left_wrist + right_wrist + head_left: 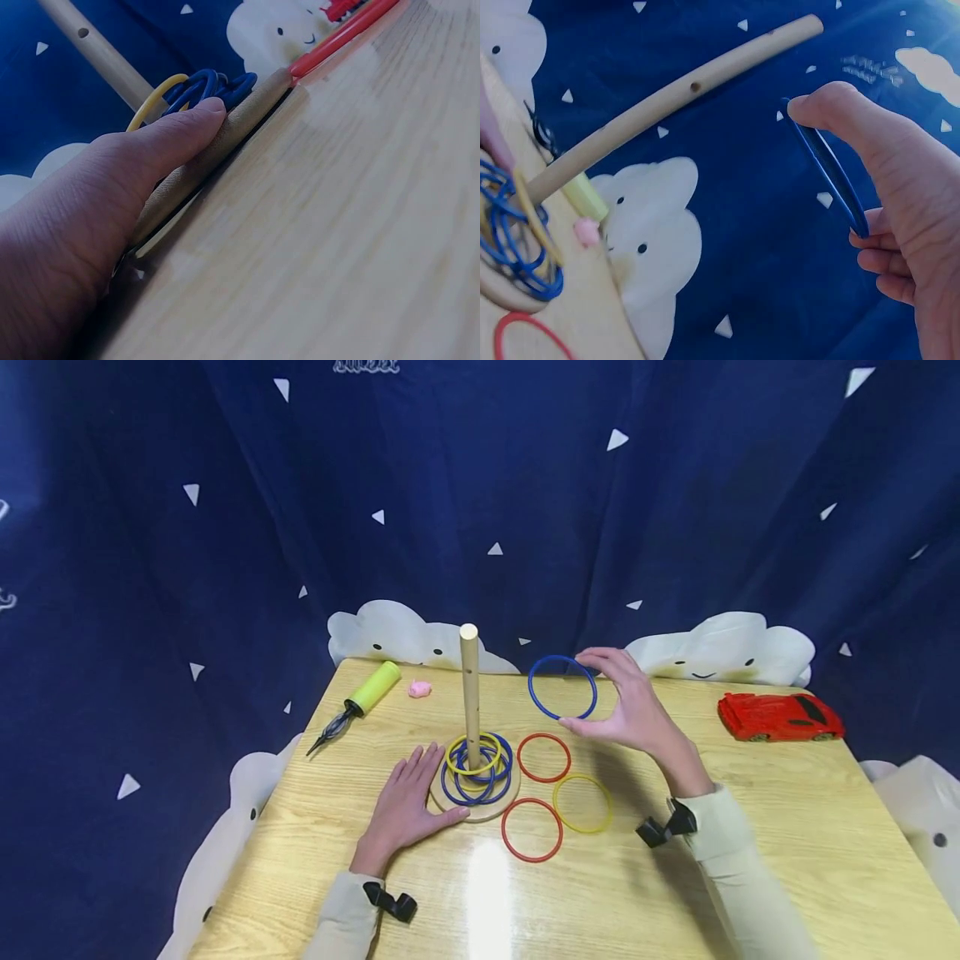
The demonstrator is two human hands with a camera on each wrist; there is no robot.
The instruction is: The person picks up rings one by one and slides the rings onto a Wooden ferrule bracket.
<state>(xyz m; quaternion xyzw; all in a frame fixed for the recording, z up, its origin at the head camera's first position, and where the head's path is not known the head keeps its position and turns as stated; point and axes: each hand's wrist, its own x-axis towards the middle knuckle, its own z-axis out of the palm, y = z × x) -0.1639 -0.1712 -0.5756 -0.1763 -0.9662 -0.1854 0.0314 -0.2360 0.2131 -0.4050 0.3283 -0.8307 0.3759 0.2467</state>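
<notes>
A wooden peg (470, 693) stands upright on a round wooden base (491, 812). Several blue rings (201, 84) and yellow rings (447, 756) lie loosely stacked around the peg's foot. My left hand (408, 802) rests at the base's left side, fingers straight and spread; in the left wrist view its thumb presses on top of the rim. My right hand (626, 714) pinches a blue ring (531, 687) between thumb and fingers. That ring is held in the air to the right of the peg, lower than its top.
Two red rings (518, 757) and a yellow ring (582, 832) lie flat on the table right of the base. A red toy car (780, 718) stands far right. At the back left lie a yellow-green hand pump (375, 687) and a small pink toy (419, 689). A blue curtain (480, 485) hangs behind.
</notes>
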